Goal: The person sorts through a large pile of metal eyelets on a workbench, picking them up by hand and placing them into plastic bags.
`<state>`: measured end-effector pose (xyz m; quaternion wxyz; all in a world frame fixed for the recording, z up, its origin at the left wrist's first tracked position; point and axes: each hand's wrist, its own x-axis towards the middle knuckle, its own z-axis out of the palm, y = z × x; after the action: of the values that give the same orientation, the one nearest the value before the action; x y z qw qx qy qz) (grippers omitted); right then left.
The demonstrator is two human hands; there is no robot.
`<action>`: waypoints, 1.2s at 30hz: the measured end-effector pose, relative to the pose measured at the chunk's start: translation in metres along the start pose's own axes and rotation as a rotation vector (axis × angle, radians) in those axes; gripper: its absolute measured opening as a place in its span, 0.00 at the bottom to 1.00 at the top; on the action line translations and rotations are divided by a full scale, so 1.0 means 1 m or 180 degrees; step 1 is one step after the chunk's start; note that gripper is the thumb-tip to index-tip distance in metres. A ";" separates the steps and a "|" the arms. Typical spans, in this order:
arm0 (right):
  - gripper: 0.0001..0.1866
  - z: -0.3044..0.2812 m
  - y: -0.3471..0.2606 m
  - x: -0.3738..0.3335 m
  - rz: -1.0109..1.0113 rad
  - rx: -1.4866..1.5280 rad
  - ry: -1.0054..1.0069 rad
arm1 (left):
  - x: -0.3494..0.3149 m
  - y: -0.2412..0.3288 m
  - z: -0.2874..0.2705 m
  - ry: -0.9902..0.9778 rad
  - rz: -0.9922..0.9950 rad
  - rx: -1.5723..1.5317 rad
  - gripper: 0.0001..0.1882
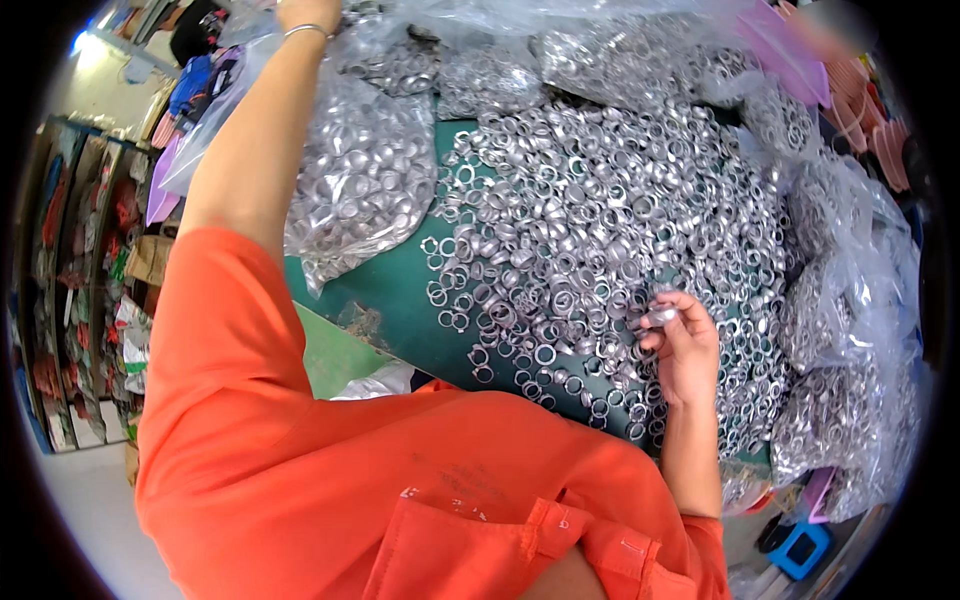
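Many silver metal rings (600,220) lie in a wide loose heap on a green tabletop (400,295). At the heap's near right part, my right hand (685,350) has its fingers and thumb closed on a silver ring (657,317). My left arm reaches far forward and left, past a clear plastic bag (365,165) filled with similar rings. Only part of my left hand (308,14) shows at the top edge, with a bangle at its wrist; its fingers lie outside the picture.
More ring-filled clear bags line the far side (490,80) and the right side (850,300). A purple bin (790,50) stands at the far right, near stacked pink baskets (855,95). Loaded shelves (75,270) stand at the left, and a blue device (800,548) sits at lower right.
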<state>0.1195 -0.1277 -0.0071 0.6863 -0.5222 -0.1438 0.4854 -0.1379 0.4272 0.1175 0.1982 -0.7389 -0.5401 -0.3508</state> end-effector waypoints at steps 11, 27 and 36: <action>0.09 0.002 -0.005 0.012 0.0918 0.1124 -0.0476 | -0.230 0.206 -0.043 -0.2118 0.1725 -0.1250 0.08; 0.06 -0.008 -0.013 0.009 0.0493 0.0380 -0.0096 | -0.294 0.219 -0.093 -0.3676 -0.0854 -0.4578 0.07; 0.20 0.026 0.003 0.024 -0.1013 -0.1379 -0.0328 | -0.334 0.243 -0.143 -0.5123 -0.2587 -0.5870 0.08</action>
<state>0.1111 -0.0933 -0.0057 0.6181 -0.6022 -0.3593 0.3553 -0.0108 0.0289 -0.0091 -0.8826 -0.3881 -0.2514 -0.0853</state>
